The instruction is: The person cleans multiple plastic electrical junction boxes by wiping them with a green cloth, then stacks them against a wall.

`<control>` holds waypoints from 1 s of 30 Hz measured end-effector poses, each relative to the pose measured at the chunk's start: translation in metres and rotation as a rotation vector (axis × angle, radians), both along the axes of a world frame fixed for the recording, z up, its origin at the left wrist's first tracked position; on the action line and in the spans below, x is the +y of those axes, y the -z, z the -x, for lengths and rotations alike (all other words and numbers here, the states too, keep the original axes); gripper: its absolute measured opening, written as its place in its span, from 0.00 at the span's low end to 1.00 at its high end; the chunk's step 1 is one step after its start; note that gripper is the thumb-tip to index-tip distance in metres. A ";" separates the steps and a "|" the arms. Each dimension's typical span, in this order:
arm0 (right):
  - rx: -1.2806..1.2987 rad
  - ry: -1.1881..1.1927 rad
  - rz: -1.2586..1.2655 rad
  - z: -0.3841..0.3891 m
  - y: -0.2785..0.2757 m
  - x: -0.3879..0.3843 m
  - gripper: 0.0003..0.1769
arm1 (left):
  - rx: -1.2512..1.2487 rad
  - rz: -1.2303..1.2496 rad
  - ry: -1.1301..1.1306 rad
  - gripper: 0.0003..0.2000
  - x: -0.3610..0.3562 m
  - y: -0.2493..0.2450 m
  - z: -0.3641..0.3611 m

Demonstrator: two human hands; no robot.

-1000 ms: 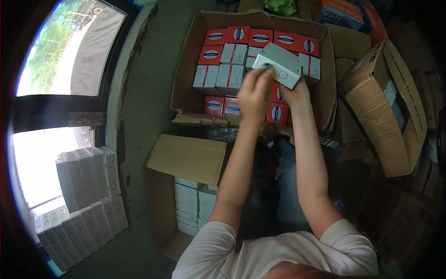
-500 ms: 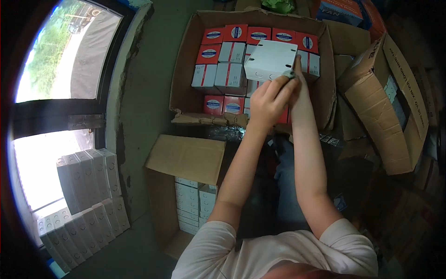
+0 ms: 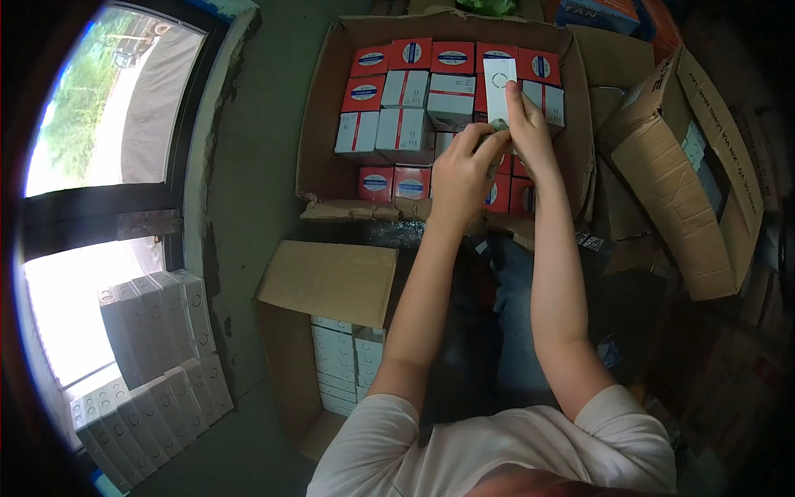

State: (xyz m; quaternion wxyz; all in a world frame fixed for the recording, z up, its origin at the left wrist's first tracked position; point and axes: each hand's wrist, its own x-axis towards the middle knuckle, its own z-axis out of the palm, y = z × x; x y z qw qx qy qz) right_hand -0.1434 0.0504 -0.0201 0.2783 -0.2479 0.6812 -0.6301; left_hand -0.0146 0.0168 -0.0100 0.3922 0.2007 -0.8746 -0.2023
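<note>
A white plastic box (image 3: 498, 81) is held edge-on over the large carton, its narrow side with a round mark facing me. My right hand (image 3: 530, 132) grips it, thumb on the narrow side. Close against its lower end, my left hand (image 3: 470, 166) has its fingers pinched on a small greyish thing that I cannot make out. Beneath both hands, the large open carton (image 3: 319, 124) holds red boxes (image 3: 453, 58) and white boxes with red stripes (image 3: 403, 132).
Stacked white boxes (image 3: 157, 323) stand by the window at left. An open carton (image 3: 327, 277) with white boxes sits below the large one. Another open carton (image 3: 662, 174) leans at the right. A green bag (image 3: 490, 7) lies at the top.
The white box has turned from its broad face to its narrow side. My right thumb now shows on it. Both hands have stayed close together, and the view has shifted slightly.
</note>
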 end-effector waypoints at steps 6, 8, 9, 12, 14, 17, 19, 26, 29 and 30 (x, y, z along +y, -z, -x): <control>-0.203 -0.287 -0.079 0.004 0.002 0.005 0.48 | 0.000 0.036 -0.101 0.13 -0.004 -0.005 0.001; -0.209 -0.359 -0.171 0.005 0.008 0.004 0.52 | 0.021 0.005 -0.189 0.12 -0.010 -0.004 -0.001; -0.180 -0.332 -0.231 0.002 0.011 -0.001 0.54 | 0.032 -0.029 -0.238 0.12 -0.015 -0.002 -0.003; -0.214 -0.369 -0.188 0.000 0.013 0.000 0.59 | 0.014 -0.137 -0.119 0.10 -0.020 0.000 -0.006; -0.296 -0.349 -0.089 0.008 0.023 0.000 0.59 | -0.069 -0.217 0.154 0.08 -0.016 -0.008 -0.010; -0.328 -0.355 -0.068 0.013 0.021 0.006 0.60 | -0.241 -0.288 0.248 0.09 -0.003 -0.017 -0.010; -0.367 -0.450 -0.132 0.021 0.026 0.008 0.61 | -0.243 -0.286 0.207 0.09 -0.001 -0.016 -0.009; -0.170 -0.403 -0.205 0.000 0.003 0.005 0.57 | 0.063 -0.051 -0.325 0.10 -0.016 -0.011 -0.001; -0.161 -0.343 -0.227 0.004 0.007 0.007 0.57 | -0.037 -0.144 -0.010 0.09 -0.014 -0.010 -0.006; -0.178 -0.319 -0.223 0.006 0.005 0.008 0.57 | -0.080 -0.180 0.124 0.09 -0.010 -0.013 -0.008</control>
